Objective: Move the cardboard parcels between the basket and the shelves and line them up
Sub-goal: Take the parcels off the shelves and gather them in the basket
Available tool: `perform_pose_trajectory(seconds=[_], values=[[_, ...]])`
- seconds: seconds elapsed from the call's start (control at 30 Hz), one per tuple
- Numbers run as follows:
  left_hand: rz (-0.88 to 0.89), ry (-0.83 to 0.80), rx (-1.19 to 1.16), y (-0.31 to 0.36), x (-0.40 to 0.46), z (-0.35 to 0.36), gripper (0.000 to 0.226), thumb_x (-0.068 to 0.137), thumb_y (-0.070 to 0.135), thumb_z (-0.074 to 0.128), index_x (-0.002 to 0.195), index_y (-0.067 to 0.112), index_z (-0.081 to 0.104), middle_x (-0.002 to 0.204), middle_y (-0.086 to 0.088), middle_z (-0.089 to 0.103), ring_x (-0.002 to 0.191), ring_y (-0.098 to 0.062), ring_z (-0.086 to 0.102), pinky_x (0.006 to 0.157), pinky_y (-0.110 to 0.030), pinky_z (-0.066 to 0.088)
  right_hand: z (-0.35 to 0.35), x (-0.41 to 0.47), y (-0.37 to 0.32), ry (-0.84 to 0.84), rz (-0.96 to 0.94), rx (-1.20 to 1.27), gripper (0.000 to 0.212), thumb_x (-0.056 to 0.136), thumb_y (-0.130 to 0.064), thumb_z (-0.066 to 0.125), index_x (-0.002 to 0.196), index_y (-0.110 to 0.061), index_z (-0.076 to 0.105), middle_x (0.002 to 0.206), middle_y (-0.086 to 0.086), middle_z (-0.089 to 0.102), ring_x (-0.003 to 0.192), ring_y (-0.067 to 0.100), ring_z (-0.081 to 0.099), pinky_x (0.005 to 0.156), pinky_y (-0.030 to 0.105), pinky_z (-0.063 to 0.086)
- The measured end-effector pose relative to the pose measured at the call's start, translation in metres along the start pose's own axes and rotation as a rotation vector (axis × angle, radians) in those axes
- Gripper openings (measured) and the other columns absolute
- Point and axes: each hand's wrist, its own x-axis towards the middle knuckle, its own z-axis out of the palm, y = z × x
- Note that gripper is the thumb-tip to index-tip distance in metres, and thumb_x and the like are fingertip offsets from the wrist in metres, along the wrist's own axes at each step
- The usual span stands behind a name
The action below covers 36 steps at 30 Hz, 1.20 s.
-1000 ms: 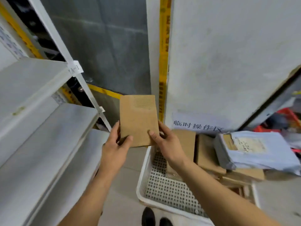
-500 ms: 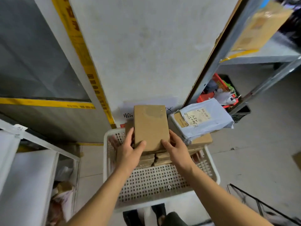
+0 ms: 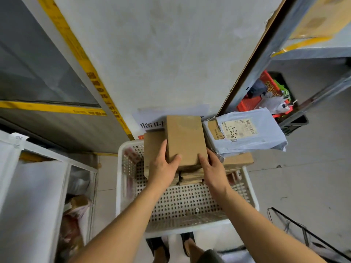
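Head view: cardboard parcel (image 3: 185,140) sits flat over the far half of the white perforated basket (image 3: 182,207), on top of other brown parcels (image 3: 190,176) stacked there. Left hand (image 3: 164,168) grips its near-left corner, thumb on top. Right hand (image 3: 213,167) grips the near-right corner, fingers curled along the edge. Grey poly mailer (image 3: 245,131) with a label lies just right of it, on another flat box. White shelf (image 3: 36,202) at lower left, well apart from the basket.

Matt cardboard over perforated plastic
You hold a matt brown cardboard parcel (image 3: 185,139) above the white perforated plastic basket (image 3: 187,204); beside it, a smooth grey plastic mailer (image 3: 254,141).
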Motion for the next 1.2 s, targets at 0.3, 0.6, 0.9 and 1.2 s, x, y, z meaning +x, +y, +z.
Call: perform_pose_trajectory(seconds=[0.3, 0.6, 0.9, 1.2], values=[[0.003, -0.011, 0.055, 0.015, -0.006, -0.016, 0.077, 0.098, 0.052, 0.066, 0.163, 0.044, 0.024, 0.158, 0.007, 0.046, 0.127, -0.01, 0.05, 0.1, -0.029, 0.042, -0.007, -0.012, -0.029, -0.016, -0.044, -0.226, 0.063, 0.103, -0.048, 0.059, 0.159, -0.022, 0.043, 0.148, -0.01, 0.057, 0.138, 0.012, 0.053, 0.117, 0.043, 0.045], [0.086, 0.192, 0.193, 0.049, -0.043, -0.076, 0.058, 0.097, 0.064, 0.056, 0.151, 0.043, 0.047, 0.146, 0.001, 0.06, 0.137, -0.022, 0.053, 0.111, -0.04, 0.046, -0.003, -0.024, -0.103, -0.17, -0.432, -0.516, 0.054, 0.106, -0.043, 0.059, 0.155, -0.024, 0.048, 0.156, -0.005, 0.052, 0.143, 0.015, 0.048, 0.117, 0.033, 0.039], [0.022, 0.624, 0.277, 0.034, -0.152, -0.197, 0.048, 0.102, 0.051, 0.059, 0.147, 0.033, 0.057, 0.139, -0.001, 0.066, 0.126, -0.023, 0.061, 0.105, -0.034, 0.047, 0.111, -0.067, -0.177, -0.611, -0.693, -0.58, 0.038, 0.104, -0.037, 0.063, 0.139, -0.022, 0.064, 0.14, -0.001, 0.067, 0.126, 0.015, 0.064, 0.11, 0.038, 0.05], [-0.138, 1.102, 0.177, -0.037, -0.338, -0.312, 0.045, 0.102, 0.043, 0.063, 0.144, 0.027, 0.061, 0.143, 0.002, 0.064, 0.126, -0.02, 0.062, 0.101, -0.025, 0.044, 0.258, -0.238, -0.209, -0.959, -0.987, -0.562, 0.037, 0.103, -0.03, 0.067, 0.139, -0.023, 0.065, 0.131, -0.005, 0.07, 0.111, 0.003, 0.062, 0.087, 0.002, 0.041]])
